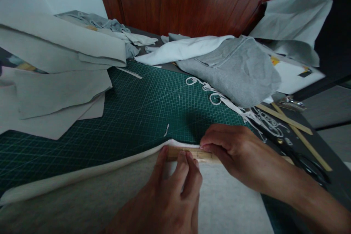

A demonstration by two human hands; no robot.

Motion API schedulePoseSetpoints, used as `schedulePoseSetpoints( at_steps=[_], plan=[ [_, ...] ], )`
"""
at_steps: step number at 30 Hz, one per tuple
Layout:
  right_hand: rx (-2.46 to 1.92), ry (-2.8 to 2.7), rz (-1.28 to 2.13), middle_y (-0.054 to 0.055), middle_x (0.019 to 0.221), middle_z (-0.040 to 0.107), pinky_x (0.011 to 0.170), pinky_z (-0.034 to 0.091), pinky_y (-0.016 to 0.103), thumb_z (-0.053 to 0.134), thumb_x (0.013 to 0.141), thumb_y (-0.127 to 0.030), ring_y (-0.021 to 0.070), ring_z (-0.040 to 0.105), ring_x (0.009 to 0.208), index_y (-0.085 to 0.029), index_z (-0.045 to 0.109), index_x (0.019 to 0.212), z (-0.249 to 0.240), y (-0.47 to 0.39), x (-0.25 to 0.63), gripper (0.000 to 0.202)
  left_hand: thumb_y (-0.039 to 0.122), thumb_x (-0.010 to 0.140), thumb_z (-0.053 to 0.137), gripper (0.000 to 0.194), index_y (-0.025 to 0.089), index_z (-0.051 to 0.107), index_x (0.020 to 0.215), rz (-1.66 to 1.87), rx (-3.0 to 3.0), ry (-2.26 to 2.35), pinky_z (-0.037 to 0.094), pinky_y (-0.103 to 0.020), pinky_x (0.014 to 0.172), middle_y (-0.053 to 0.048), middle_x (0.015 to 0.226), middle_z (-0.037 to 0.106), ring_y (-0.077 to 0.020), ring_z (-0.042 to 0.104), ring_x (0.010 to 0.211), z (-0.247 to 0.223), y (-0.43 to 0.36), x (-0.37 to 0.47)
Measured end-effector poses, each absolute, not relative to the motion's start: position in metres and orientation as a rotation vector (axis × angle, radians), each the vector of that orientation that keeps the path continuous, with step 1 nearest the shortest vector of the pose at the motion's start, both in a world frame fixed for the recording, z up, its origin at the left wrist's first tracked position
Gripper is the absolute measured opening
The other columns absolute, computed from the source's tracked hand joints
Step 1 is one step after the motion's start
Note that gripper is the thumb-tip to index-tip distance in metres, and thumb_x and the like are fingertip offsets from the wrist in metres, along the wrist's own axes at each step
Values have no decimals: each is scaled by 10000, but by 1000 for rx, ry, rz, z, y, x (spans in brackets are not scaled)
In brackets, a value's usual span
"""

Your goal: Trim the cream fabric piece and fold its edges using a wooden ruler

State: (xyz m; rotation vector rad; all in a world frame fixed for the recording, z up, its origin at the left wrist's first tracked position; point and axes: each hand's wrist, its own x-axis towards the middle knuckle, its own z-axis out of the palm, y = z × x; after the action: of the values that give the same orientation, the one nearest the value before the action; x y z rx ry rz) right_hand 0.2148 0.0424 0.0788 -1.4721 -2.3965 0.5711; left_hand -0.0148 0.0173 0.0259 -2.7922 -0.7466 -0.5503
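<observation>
A light grey fabric piece (109, 193) lies over the near part of the green cutting mat (153, 95), its far edge turned up. Along that edge rests a short wooden ruler (203, 154). My left hand (175, 186) lies on the ruler and fabric, fingers spread and fingertips pressing down. At the ruler's right part, my right hand (233, 150) pinches the fabric's edge between thumb and fingers. The ruler's right end is hidden under my right hand.
Grey fabric pieces (63, 91) lie at the left. More grey cloth (233, 69) is piled at the back. White scraps (215, 97), wooden strips (304, 142) and black-handled scissors (307, 166) are at the right. A small thread (166, 130) lies beyond the fabric edge.
</observation>
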Motion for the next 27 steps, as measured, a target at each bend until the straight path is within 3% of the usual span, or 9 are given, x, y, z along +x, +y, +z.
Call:
schedulePoseSetpoints(
  at_steps=[5, 10, 16, 20, 22, 24, 27],
  plan=[
    [-1546, -1973, 808, -17, 770, 705, 547, 438, 253, 586, 1075, -205, 121, 601, 604, -216, 668, 926, 76, 38, 219, 170, 304, 1003, 556, 417, 77, 725, 1309, -472, -2828, -703, 416, -514, 1147, -167, 1391, 666, -339, 493, 1337, 26, 16, -15],
    [-1459, -1613, 1251, 37, 903, 766, 499, 458, 233, 568, 1116, -390, 93, 581, 535, -207, 608, 1007, 68, 24, 223, 217, 359, 1016, 546, 448, 96, 713, 1338, -476, -2818, -687, 424, -496, 1133, -145, 1401, 669, -338, 467, 1362, 26, 18, -17],
    [-1500, -1560, 1107, -23, 660, 683, 483, 462, 238, 586, 1108, -462, 114, 584, 487, -208, 618, 1037, 51, 19, 226, 266, 392, 1008, 559, 469, 88, 716, 1328, -503, -2813, -710, 401, -487, 1153, -140, 1381, 686, -334, 479, 1352, 27, 19, -16],
    [-1434, -1387, 1108, 45, 895, 794, 389, 373, 196, 634, 1086, -450, 71, 557, 452, -210, 589, 1019, 39, 21, 225, 253, 416, 1008, 535, 457, 110, 746, 1273, -541, -2803, -675, 366, -533, 1182, -136, 1308, 730, -340, 560, 1241, 30, 22, -13],
    [-1381, -1330, 1099, 68, 1009, 810, 374, 387, 186, 641, 1083, -435, 76, 589, 475, -220, 582, 1021, 38, 19, 226, 232, 446, 1002, 535, 478, 110, 751, 1262, -552, -2808, -687, 363, -524, 1192, -139, 1299, 737, -337, 581, 1224, 31, 23, -11],
    [-1350, -1367, 1050, 62, 1019, 812, 454, 507, 209, 606, 1105, -397, 116, 675, 580, -237, 595, 1051, 41, 14, 230, 169, 445, 994, 549, 484, 98, 751, 1265, -550, -2820, -712, 364, -484, 1204, -142, 1308, 734, -324, 584, 1246, 33, 23, -10],
    [-1377, -1635, 864, 36, 1025, 806, 716, 624, 276, 572, 1120, -280, 163, 761, 838, -272, 639, 1119, 49, 5, 240, 67, 396, 989, 567, 448, 88, 755, 1256, -554, -2831, -694, 361, -448, 1211, -137, 1275, 744, -310, 593, 1243, 33, 23, -8]
  ],
)
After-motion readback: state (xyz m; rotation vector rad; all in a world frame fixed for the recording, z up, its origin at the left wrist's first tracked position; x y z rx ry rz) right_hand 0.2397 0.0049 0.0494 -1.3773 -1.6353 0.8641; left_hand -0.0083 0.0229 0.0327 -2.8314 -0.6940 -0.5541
